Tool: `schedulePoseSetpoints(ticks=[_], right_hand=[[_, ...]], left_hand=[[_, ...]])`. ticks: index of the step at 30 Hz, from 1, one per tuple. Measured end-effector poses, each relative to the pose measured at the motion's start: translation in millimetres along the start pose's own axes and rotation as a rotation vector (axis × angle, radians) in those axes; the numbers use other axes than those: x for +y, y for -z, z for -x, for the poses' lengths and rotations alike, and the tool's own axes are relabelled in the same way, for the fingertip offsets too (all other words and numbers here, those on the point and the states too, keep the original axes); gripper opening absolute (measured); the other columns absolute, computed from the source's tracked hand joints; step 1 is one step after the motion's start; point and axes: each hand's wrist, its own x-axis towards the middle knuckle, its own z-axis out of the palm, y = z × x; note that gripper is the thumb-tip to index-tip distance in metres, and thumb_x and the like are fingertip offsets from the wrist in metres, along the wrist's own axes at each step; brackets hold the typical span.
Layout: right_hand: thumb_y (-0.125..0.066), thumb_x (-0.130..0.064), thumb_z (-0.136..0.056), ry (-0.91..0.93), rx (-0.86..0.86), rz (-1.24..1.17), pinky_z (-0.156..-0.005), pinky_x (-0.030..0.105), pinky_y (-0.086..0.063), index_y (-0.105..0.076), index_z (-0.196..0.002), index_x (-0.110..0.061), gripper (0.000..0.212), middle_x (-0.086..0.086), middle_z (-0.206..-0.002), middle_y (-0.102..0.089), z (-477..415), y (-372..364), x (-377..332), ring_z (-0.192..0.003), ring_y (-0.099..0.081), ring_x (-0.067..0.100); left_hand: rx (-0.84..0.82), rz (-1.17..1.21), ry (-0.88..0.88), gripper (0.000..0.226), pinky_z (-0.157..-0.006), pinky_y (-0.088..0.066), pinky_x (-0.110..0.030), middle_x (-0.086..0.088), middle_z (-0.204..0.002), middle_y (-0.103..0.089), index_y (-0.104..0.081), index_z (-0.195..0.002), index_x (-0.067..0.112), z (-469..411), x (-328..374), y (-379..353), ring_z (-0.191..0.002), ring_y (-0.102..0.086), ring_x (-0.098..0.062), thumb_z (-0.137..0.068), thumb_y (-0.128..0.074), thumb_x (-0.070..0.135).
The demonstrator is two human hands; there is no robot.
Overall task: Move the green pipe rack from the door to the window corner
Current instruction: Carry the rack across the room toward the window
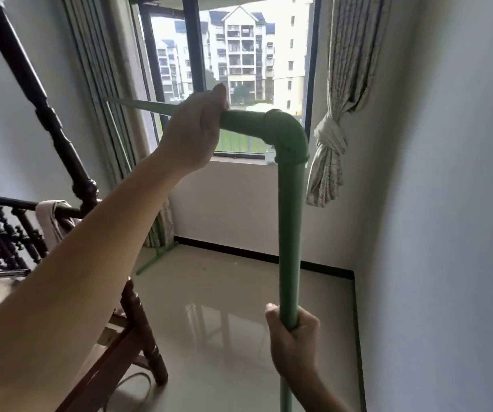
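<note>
Daylight floods through the window point(233, 72), overexposing the sky | glossy floor point(224, 322) mirrors the pane as pale glare | walls dim, grey | wide-angle bending at edges | left forearm point(69, 278) softly blurred

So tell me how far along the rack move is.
Done: the green pipe rack is already near the window. In hand: left hand grips the top bar, right hand the upright. Left: set it down in the corner; whether its far foot touches the floor is unclear.

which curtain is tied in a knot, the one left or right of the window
The right curtain: it is knotted midway beside the window. The left curtain hangs straight and untied.
</note>
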Motion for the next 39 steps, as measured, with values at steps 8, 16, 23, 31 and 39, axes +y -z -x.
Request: schedulePoseSetpoints(ticks=[8, 16, 23, 31, 39], right_hand=[[-0.064, -0.024, -0.073, -0.007, -0.001, -0.048, -0.042, 0.028, -0.025, -0.031, -0.050, 0.004, 0.048, 0.005, -0.047, -0.030, -120, -10, 26, -0.043, -0.028, 0.016], [-0.065, -0.026, -0.073, 0.020, 0.020, -0.022, -0.044, 0.033, -0.032, -0.038, -0.058, 0.014, 0.051, 0.011, -0.048, -0.037, -224, -48, 49, -0.045, -0.036, 0.018], [-0.064, -0.023, -0.072, -0.011, 0.014, -0.059, -0.046, 0.036, -0.029, -0.031, -0.055, 0.010, 0.049, 0.010, -0.050, -0.034, -309, -53, 74, -0.047, -0.032, 0.019], [-0.062, -0.026, -0.073, -0.021, -0.108, -0.096, -0.046, 0.036, -0.028, -0.030, -0.052, 0.005, 0.049, 0.010, -0.049, -0.033, -433, -47, 122, -0.047, -0.030, 0.018], [-0.064, -0.006, -0.084, 0.005, -0.242, -0.129, -0.042, 0.028, -0.022, -0.024, -0.047, -0.023, 0.057, -0.010, -0.042, -0.026, -513, -78, 149, -0.041, -0.024, 0.013]], left_hand=[[-0.020, -0.042, 0.051, 0.058, -0.065, -0.035, -0.043, -0.021, -0.066, -0.044, -0.042, -0.076, -0.002, -70, -64, -75, -0.065, -0.039, -0.032, -0.101, -0.020, 0.044], [0.007, -0.055, 0.054, 0.047, -0.071, -0.027, -0.034, 0.004, -0.059, -0.030, -0.027, -0.064, 0.024, -132, -139, -120, -0.060, -0.033, -0.023, -0.111, -0.026, 0.030], [-0.024, -0.191, -0.039, 0.052, -0.077, -0.033, -0.038, -0.006, -0.074, -0.042, -0.040, -0.079, 0.011, -170, -188, -178, -0.073, -0.039, -0.026, -0.102, -0.014, 0.050], [-0.035, -0.263, 0.047, 0.048, -0.074, -0.034, -0.037, -0.009, -0.073, -0.042, -0.040, -0.075, 0.012, -221, -228, -264, -0.072, -0.037, -0.022, -0.105, -0.020, 0.045], [0.029, -0.182, 0.181, 0.042, -0.084, -0.041, -0.053, -0.029, -0.084, -0.048, -0.049, -0.087, -0.004, -248, -278, -315, -0.084, -0.046, -0.042, -0.107, -0.021, 0.020]])
